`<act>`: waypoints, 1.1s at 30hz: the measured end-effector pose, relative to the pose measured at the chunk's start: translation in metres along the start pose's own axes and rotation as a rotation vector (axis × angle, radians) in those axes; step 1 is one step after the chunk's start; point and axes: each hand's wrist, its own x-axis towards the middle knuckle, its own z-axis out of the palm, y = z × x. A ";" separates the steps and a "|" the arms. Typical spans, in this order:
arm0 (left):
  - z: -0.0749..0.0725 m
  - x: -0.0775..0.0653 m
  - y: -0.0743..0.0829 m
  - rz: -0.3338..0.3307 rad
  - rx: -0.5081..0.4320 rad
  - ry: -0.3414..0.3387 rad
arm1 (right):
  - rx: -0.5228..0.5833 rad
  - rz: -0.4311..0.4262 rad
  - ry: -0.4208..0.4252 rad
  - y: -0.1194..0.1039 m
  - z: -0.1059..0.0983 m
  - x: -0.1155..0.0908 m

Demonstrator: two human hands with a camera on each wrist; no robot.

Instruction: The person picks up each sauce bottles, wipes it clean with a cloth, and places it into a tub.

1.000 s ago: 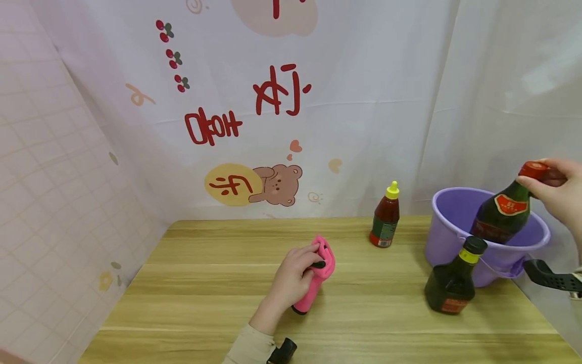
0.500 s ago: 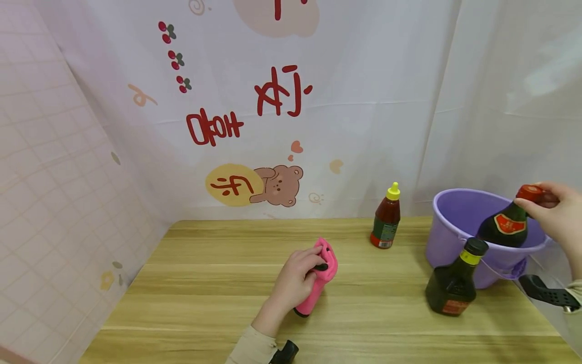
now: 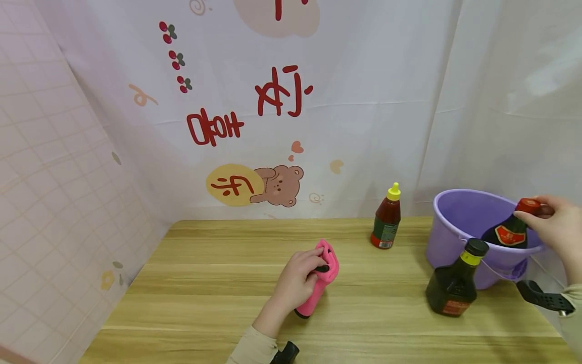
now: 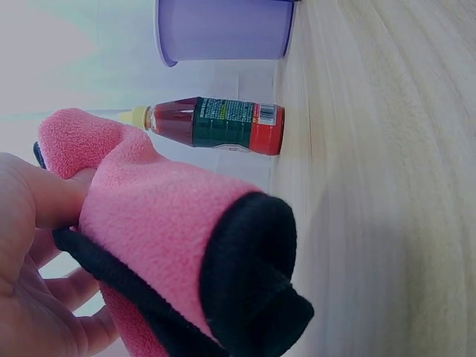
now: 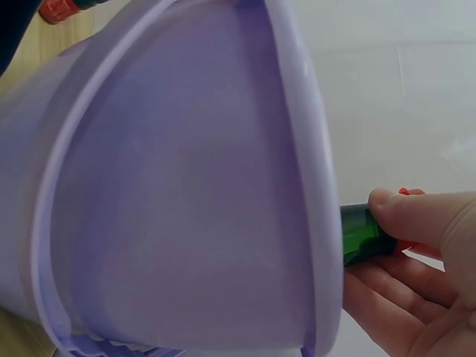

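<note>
My right hand (image 3: 558,225) holds a dark green bottle (image 3: 510,236) by its neck, just under the red cap. The bottle leans inside the purple bucket (image 3: 437,245), its lower part hidden by the wall. In the right wrist view, the green neck (image 5: 361,234) shows past the rim between thumb and fingers. My left hand (image 3: 293,280) grips a folded pink cloth (image 3: 310,299) with black edging near its top. The left wrist view shows the cloth's fleecy surface and its black-trimmed lower end.
A dark square bottle (image 3: 454,285) with a yellow neck band stands in front of the bucket. Left of the bucket is a red sauce bottle (image 3: 386,222) with a yellow nozzle. A printed white curtain (image 3: 364,126) hangs behind the wooden table (image 3: 218,273).
My right hand has moved down, lowering the green bottle deeper into the bucket. My left hand keeps its hold on the pink cloth, nearly still.
</note>
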 end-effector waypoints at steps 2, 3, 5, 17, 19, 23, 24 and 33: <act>0.001 -0.001 0.000 -0.004 0.000 -0.001 | -0.006 0.003 -0.010 0.003 0.000 0.000; 0.001 -0.001 0.000 -0.005 0.001 -0.001 | -0.005 0.002 -0.012 0.004 0.001 -0.001; 0.001 -0.001 0.000 -0.005 0.002 -0.004 | 0.002 -0.002 -0.012 0.005 0.001 -0.001; 0.005 0.002 0.001 0.058 -0.009 0.013 | -0.118 0.034 -0.078 0.000 -0.009 0.004; 0.006 0.002 0.000 0.059 -0.010 0.008 | -0.121 0.031 -0.089 0.001 -0.010 0.004; 0.007 0.002 0.000 0.053 -0.008 0.005 | -0.107 0.029 -0.107 0.003 -0.010 0.003; 0.007 0.002 -0.001 0.052 -0.008 0.004 | -0.101 0.027 -0.111 0.004 -0.010 0.003; 0.006 0.001 -0.001 0.059 -0.006 0.002 | -0.039 0.047 0.016 -0.009 -0.001 -0.012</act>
